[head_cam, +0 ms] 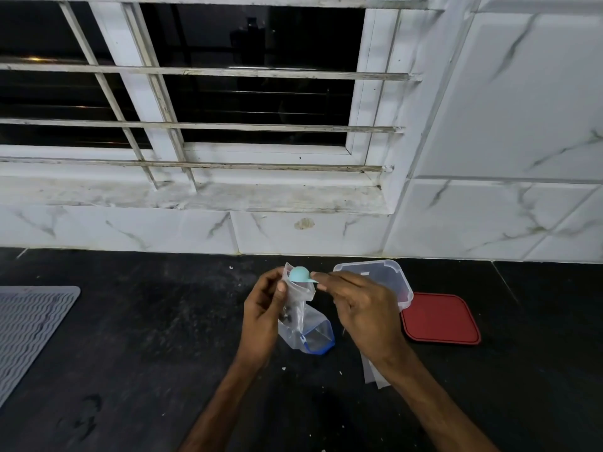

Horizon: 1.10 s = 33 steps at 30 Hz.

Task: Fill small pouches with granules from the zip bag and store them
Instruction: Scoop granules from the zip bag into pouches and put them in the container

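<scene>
Currently: black speckled stone counter (146, 321), pale crumbs scattered on it. Behind it is a white marble-look tiled wall (505, 125). A barred window (228, 76) sits over the left and middle of the wall, dark outside, and its sill (195, 194) is stained.

Left hand (264, 308): fingers curled round a small clear pouch (298, 298), held upright above the middle of the counter with the mouth up. Dark bits (287, 314) show through the plastic low down, by the palm; can't tell which layer of plastic they sit in.

Right hand (362, 308): thumb and forefinger pinch the handle of a light blue scoop (299, 275). Scoop bowl is right at the pouch mouth, rounded side toward the camera. Contents of the scoop not visible.

Zip bag (313, 337): lies on the counter just under both hands, blue zip strip at its near end, mouth gaping.

Clear plastic box (385, 275): near the back edge of the counter, just behind the right hand, partly hidden by it. Red lid (440, 318): flat on the counter, touching or just beside the box on its right.

Flat clear plastic sheets (372, 370), probably spare pouches: on the counter, half under the right forearm.

Grey ribbed mat (29, 324): at the left edge of the counter, well apart from everything else.
</scene>
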Each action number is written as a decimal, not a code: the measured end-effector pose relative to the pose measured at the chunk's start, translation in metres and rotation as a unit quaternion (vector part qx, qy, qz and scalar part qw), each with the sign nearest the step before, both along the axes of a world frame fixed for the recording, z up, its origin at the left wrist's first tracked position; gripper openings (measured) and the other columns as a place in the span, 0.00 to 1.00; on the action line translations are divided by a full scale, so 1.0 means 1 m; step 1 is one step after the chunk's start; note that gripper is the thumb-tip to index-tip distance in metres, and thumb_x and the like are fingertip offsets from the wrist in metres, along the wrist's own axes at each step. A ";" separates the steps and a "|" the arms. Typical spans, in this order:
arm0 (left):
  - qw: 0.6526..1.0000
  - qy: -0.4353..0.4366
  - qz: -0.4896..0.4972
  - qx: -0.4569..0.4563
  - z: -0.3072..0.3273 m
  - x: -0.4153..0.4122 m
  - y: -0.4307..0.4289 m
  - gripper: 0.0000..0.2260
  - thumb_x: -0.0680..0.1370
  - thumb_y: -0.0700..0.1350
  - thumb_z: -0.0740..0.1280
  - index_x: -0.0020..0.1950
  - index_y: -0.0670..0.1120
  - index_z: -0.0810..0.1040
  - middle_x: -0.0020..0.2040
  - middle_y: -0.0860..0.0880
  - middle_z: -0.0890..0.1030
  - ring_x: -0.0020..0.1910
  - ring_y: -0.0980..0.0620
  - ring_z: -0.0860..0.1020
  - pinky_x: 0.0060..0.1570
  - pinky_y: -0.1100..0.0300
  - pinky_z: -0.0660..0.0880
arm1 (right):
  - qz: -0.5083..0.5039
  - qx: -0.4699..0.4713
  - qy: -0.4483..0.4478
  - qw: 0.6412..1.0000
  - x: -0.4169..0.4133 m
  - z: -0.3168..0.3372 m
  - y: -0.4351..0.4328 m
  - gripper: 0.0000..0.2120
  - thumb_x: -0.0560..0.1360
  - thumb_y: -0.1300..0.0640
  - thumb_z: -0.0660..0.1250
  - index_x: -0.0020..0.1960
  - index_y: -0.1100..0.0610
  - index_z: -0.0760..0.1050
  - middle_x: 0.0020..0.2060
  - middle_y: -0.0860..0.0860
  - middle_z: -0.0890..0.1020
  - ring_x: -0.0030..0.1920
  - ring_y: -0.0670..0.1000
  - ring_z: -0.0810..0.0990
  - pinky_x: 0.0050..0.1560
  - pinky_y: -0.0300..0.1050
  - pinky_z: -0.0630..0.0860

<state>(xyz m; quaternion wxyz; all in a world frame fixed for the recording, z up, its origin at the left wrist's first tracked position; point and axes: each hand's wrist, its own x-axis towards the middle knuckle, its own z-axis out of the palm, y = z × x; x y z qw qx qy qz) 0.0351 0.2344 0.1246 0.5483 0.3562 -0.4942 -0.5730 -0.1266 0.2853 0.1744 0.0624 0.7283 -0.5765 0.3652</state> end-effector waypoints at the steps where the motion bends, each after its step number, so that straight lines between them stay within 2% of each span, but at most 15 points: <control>1: 1.000 0.003 0.000 0.001 0.000 0.000 0.000 0.14 0.79 0.42 0.62 0.63 0.40 0.75 0.56 0.45 0.83 0.55 0.48 0.82 0.51 0.59 0.79 | -0.002 0.004 -0.008 1.000 0.001 0.000 0.000 0.16 0.70 0.66 0.72 0.57 0.55 0.82 0.49 0.50 0.85 0.43 0.48 0.84 0.41 0.44 0.82; 5: 1.000 0.014 -0.007 0.009 0.000 0.001 -0.002 0.15 0.78 0.43 0.63 0.63 0.40 0.75 0.56 0.44 0.83 0.54 0.47 0.82 0.49 0.58 0.80 | -0.011 0.011 -0.047 0.999 0.000 -0.002 -0.001 0.15 0.72 0.64 0.72 0.58 0.55 0.82 0.48 0.48 0.85 0.42 0.44 0.83 0.42 0.40 0.82; 8: 1.000 0.013 0.003 0.012 0.001 0.001 -0.002 0.15 0.77 0.43 0.63 0.62 0.40 0.76 0.54 0.45 0.84 0.52 0.49 0.83 0.47 0.61 0.79 | -0.010 0.047 -0.156 0.987 0.003 -0.002 -0.002 0.13 0.75 0.60 0.70 0.58 0.54 0.81 0.48 0.45 0.85 0.41 0.41 0.82 0.41 0.36 0.80; 10: 1.000 0.010 0.010 0.011 0.001 0.001 -0.002 0.15 0.78 0.42 0.63 0.62 0.39 0.76 0.52 0.46 0.84 0.49 0.51 0.82 0.44 0.63 0.78 | -0.010 0.094 -0.286 0.953 0.005 -0.002 -0.002 0.09 0.76 0.58 0.68 0.56 0.53 0.81 0.42 0.45 0.85 0.35 0.43 0.80 0.36 0.34 0.76; 13: 1.000 -0.005 0.014 0.008 -0.003 0.007 0.001 0.12 0.78 0.40 0.64 0.61 0.39 0.76 0.51 0.44 0.83 0.48 0.51 0.82 0.43 0.61 0.79 | 0.011 0.173 -0.467 0.867 0.006 -0.002 -0.001 0.05 0.78 0.60 0.65 0.52 0.55 0.79 0.37 0.53 0.84 0.30 0.49 0.78 0.31 0.34 0.73; 15: 1.000 -0.021 0.005 0.010 -0.013 0.011 0.007 0.10 0.77 0.37 0.66 0.59 0.38 0.76 0.52 0.43 0.83 0.50 0.48 0.83 0.44 0.60 0.80 | 0.026 0.220 -0.510 0.831 0.003 -0.008 0.004 0.05 0.79 0.60 0.64 0.53 0.56 0.77 0.38 0.56 0.84 0.31 0.51 0.78 0.30 0.36 0.72; 18: 0.999 -0.034 -0.007 0.025 -0.033 0.018 0.024 0.08 0.76 0.35 0.67 0.55 0.40 0.77 0.50 0.40 0.83 0.50 0.45 0.83 0.47 0.59 0.80 | 0.026 0.277 -0.512 0.813 0.000 -0.022 0.015 0.06 0.79 0.60 0.63 0.54 0.57 0.77 0.39 0.55 0.85 0.32 0.52 0.79 0.30 0.39 0.73; 20: 0.999 -0.039 -0.003 0.036 -0.041 0.019 0.034 0.07 0.75 0.35 0.68 0.53 0.41 0.78 0.49 0.41 0.84 0.49 0.47 0.83 0.46 0.60 0.79 | 0.020 0.288 -0.493 0.821 0.001 -0.030 0.020 0.05 0.79 0.60 0.64 0.53 0.57 0.78 0.39 0.54 0.85 0.32 0.50 0.79 0.30 0.39 0.73; 22: 0.999 -0.039 0.000 0.038 -0.042 0.016 0.035 0.08 0.75 0.35 0.67 0.54 0.40 0.77 0.49 0.42 0.84 0.48 0.49 0.83 0.46 0.61 0.79 | 0.012 0.273 -0.441 0.855 0.003 -0.034 0.023 0.06 0.78 0.59 0.65 0.53 0.55 0.78 0.39 0.50 0.85 0.33 0.46 0.80 0.33 0.35 0.74; 24: 0.999 -0.031 -0.004 0.036 -0.038 0.011 0.032 0.10 0.75 0.36 0.67 0.57 0.37 0.76 0.51 0.41 0.84 0.50 0.48 0.83 0.47 0.60 0.80 | 0.002 0.232 -0.349 0.908 0.004 -0.035 0.026 0.08 0.77 0.57 0.66 0.55 0.53 0.80 0.41 0.45 0.84 0.38 0.41 0.82 0.38 0.33 0.77; 27: 0.999 -0.024 -0.008 0.023 -0.033 0.008 0.027 0.10 0.77 0.36 0.65 0.58 0.36 0.75 0.52 0.39 0.83 0.51 0.46 0.83 0.47 0.59 0.80 | -0.018 0.170 -0.180 0.969 0.002 -0.033 0.027 0.16 0.77 0.46 0.62 0.59 0.51 0.79 0.51 0.42 0.83 0.49 0.38 0.81 0.47 0.30 0.79; 29: 0.999 -0.024 -0.005 0.022 -0.033 0.007 0.025 0.09 0.78 0.35 0.64 0.58 0.37 0.75 0.52 0.39 0.83 0.51 0.44 0.83 0.47 0.58 0.80 | -0.026 0.140 -0.107 0.984 0.001 -0.031 0.026 0.21 0.77 0.42 0.57 0.60 0.51 0.79 0.53 0.44 0.84 0.51 0.39 0.81 0.50 0.30 0.78; 30: 1.000 -0.022 -0.003 0.022 -0.034 0.005 0.026 0.09 0.78 0.36 0.64 0.58 0.37 0.75 0.52 0.39 0.83 0.51 0.44 0.83 0.46 0.58 0.81 | -0.025 0.122 -0.080 0.989 0.000 -0.030 0.025 0.20 0.77 0.43 0.58 0.59 0.52 0.80 0.52 0.45 0.84 0.50 0.39 0.81 0.49 0.30 0.78; 33: 0.999 -0.011 0.002 0.030 -0.031 -0.001 0.027 0.09 0.78 0.36 0.64 0.58 0.38 0.75 0.51 0.39 0.84 0.49 0.45 0.83 0.45 0.58 0.81 | -0.011 0.068 0.028 0.997 0.001 -0.030 0.024 0.15 0.70 0.51 0.69 0.55 0.54 0.82 0.45 0.48 0.86 0.43 0.44 0.84 0.41 0.34 0.80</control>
